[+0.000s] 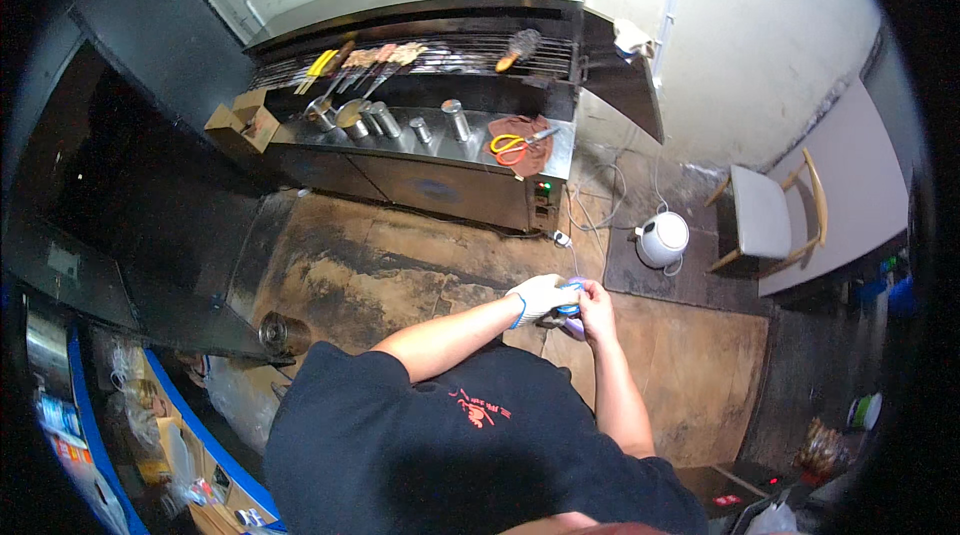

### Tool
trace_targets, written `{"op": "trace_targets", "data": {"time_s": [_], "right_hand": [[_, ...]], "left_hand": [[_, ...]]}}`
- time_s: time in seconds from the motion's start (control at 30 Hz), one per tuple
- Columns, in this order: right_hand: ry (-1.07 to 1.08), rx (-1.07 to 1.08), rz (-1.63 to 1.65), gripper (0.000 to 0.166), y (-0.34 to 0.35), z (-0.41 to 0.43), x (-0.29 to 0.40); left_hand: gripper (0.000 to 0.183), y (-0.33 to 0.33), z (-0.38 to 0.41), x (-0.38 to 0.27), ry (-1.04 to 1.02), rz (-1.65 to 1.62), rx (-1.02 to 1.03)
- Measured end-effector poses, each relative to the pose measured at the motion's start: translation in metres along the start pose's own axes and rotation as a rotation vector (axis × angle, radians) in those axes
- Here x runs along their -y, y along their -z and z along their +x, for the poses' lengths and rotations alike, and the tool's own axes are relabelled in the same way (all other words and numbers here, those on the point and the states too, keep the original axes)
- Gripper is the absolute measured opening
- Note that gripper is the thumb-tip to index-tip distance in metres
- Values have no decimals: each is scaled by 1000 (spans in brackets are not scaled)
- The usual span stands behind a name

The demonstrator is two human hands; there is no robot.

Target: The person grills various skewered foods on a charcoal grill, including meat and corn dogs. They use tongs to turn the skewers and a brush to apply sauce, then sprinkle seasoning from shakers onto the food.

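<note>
My left hand (538, 296) wears a white knit work glove with a blue cuff edge. Bare, my right hand (598, 314) meets it in front of my body. Between the two hands is a small blue-edged item (570, 299), pinched by the right fingers and touched by the gloved ones. It may be the cuff of a second glove; its full shape is hidden by the fingers. Below them, part of a purple shoe (574, 329) shows against the floor.
Ahead stands a grill (465, 55) with skewers (386, 56) and a wire brush (519, 49). Its steel ledge holds metal canisters (454, 119), scissors (517, 147) on a brown cloth (536, 160), and a cardboard box (244, 122). A white kettle (662, 240), cords and a chair (759, 212) stand right.
</note>
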State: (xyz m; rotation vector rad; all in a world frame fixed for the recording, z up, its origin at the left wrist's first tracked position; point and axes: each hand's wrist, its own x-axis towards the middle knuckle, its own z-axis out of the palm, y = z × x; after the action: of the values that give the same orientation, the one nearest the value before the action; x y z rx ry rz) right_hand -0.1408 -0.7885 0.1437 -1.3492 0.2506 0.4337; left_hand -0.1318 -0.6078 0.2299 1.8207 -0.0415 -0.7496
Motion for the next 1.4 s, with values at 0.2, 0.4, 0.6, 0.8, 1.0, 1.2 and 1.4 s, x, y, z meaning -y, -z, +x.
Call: {"op": "trace_targets", "data": {"time_s": [0.2, 0.4, 0.6, 0.8, 1.0, 1.2, 1.4], "right_hand": [[226, 2, -483, 24, -56, 18, 8], [660, 134, -1155, 21, -139, 55, -3], [29, 383, -1623, 32, -245, 168, -44], [-912, 422, -376, 29, -350, 269, -29], [-1016, 615, -569, 25, -455, 313, -48], [-1219, 1027, -451, 34, -561, 371, -130], [-967, 1134, -722, 45, -711, 318, -207]], "left_hand": [[39, 63, 10, 75, 36, 84, -72], [43, 143, 23, 121, 66, 578, -201], [43, 240, 12, 144, 19, 653, -272], [37, 332, -23, 176, 105, 630, -429], [30, 379, -83, 222, 237, 385, -714], [29, 375, -122, 280, 457, 275, -1057], [39, 359, -163, 261, 787, -45, -1489]]}}
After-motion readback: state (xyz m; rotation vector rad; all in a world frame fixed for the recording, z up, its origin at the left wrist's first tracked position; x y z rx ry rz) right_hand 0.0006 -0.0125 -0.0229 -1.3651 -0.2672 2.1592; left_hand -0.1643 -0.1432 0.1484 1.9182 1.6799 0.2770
